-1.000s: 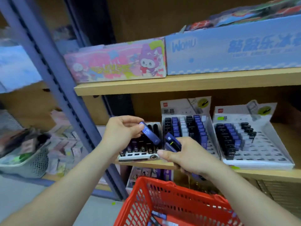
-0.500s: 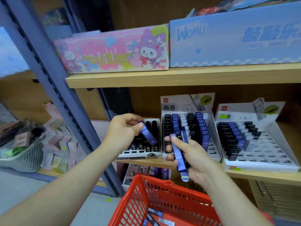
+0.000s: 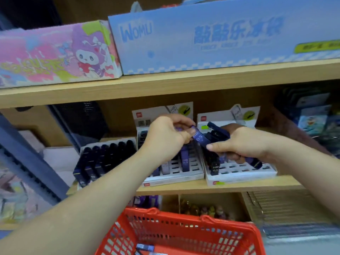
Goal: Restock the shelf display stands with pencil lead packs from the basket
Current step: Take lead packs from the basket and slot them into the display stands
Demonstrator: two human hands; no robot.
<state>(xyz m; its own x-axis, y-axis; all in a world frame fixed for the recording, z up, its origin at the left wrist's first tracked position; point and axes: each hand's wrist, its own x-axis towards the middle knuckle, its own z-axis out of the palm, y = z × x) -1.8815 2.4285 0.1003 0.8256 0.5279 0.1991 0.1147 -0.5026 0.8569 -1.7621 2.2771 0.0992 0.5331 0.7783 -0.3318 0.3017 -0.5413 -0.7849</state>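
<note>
Left hand [image 3: 165, 137] pinches one lead pack [image 3: 199, 139]; right hand [image 3: 242, 144] grips a bundle [image 3: 218, 131]. Likely light, stiff, slick: hold the flat sides.

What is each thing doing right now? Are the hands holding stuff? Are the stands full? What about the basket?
Left hand: pinches the purple 0.5 pack.
Right hand: grips a bundle of packs.
Left stand: rows filled with dark packs.
Middle stand: partly filled, front slots empty.
Right stand: partly filled, many front slots empty.
Red basket: a few packs at the bottom.
</note>
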